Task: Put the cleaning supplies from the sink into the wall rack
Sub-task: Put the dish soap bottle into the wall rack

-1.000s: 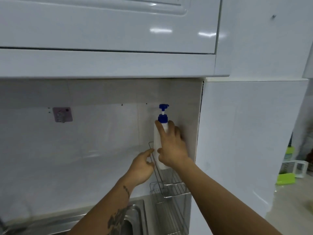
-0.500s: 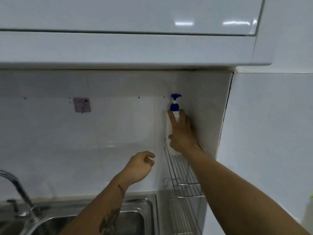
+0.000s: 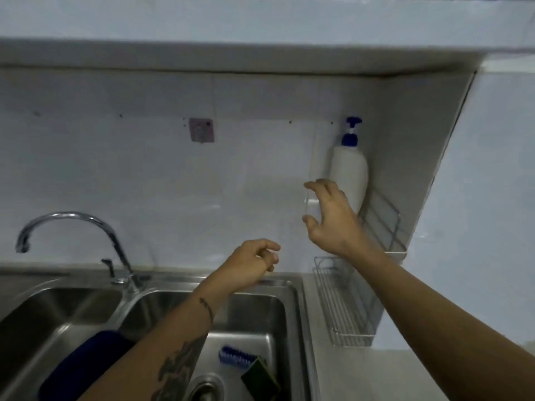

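Note:
A white pump bottle (image 3: 349, 172) with a blue pump stands on the upper shelf of the wire wall rack (image 3: 389, 224), in the corner. My right hand (image 3: 333, 218) hovers just in front of the bottle, fingers spread, holding nothing. My left hand (image 3: 249, 263) is loosely curled over the back rim of the sink (image 3: 292, 302), empty. In the right basin lie a blue brush (image 3: 236, 355), a dark green sponge (image 3: 262, 377) and a dark blue cloth or sponge (image 3: 84, 369), partly hidden by my left forearm.
The rack's lower shelf (image 3: 344, 311) holds nothing. A chrome tap (image 3: 75, 227) arches over the divider between the two basins. A pink adhesive hook (image 3: 201, 130) sticks to the tiled wall. A cabinet underside overhangs; a white wall closes the right side.
My right hand has let go of the pump bottle, which now stands alone in the rack. My view has tilted down, bringing the sink and its contents into sight. My left hand has dropped lower.

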`<state>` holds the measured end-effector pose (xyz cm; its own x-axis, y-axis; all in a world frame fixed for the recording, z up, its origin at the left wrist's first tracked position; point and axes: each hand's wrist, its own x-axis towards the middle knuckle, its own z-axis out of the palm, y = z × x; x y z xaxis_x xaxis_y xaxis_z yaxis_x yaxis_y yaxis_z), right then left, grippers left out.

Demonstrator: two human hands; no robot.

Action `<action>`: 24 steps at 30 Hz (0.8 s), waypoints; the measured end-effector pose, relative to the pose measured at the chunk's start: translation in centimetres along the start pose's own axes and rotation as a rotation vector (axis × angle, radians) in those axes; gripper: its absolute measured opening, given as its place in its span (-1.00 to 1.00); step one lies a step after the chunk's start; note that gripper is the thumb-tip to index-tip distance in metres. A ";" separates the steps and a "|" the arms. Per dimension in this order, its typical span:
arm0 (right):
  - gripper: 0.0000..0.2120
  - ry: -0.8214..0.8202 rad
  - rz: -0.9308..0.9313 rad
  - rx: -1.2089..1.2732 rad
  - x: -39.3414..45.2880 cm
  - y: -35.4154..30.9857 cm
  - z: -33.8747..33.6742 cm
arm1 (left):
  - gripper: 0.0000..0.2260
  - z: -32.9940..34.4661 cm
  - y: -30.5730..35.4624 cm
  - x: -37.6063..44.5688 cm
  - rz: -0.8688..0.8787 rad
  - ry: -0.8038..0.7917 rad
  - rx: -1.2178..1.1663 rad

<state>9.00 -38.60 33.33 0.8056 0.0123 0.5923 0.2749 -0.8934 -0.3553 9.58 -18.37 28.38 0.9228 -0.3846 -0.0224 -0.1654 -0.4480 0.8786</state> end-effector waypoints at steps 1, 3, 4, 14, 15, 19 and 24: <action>-0.37 -0.038 -0.012 0.005 -1.1 -1.0 1.1 | -0.77 -0.4 -1.2 -0.9 -0.014 0.002 -0.019; -0.40 -0.137 -0.011 -0.009 -3.6 -3.1 3.9 | -0.78 -0.9 -4.2 -2.9 -0.064 0.004 -0.040; -0.40 -0.199 0.001 -0.007 -4.9 -4.0 5.3 | -0.80 -1.2 -5.7 -3.7 -0.087 0.007 -0.048; -0.38 -0.713 0.023 -0.131 -15.9 -10.4 19.8 | -0.84 -3.5 -22.1 -12.5 -0.300 -0.002 0.089; -0.39 -0.739 0.028 -0.136 -16.9 -10.9 21.0 | -0.86 -3.6 -23.9 -13.1 -0.325 -0.021 0.117; -0.38 -0.892 0.049 -0.148 -20.4 -13.0 24.5 | -0.82 -3.9 -29.4 -15.8 -0.413 -0.066 0.232; -0.44 -0.997 0.064 -0.174 -23.4 -14.6 27.7 | -0.70 -4.0 -34.5 -17.5 -0.509 -0.200 0.311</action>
<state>0.70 -13.46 4.65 0.9088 0.2601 -0.3262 0.1994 -0.9576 -0.2081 0.56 7.07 0.35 0.8348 -0.1915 -0.5162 0.1559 -0.8169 0.5553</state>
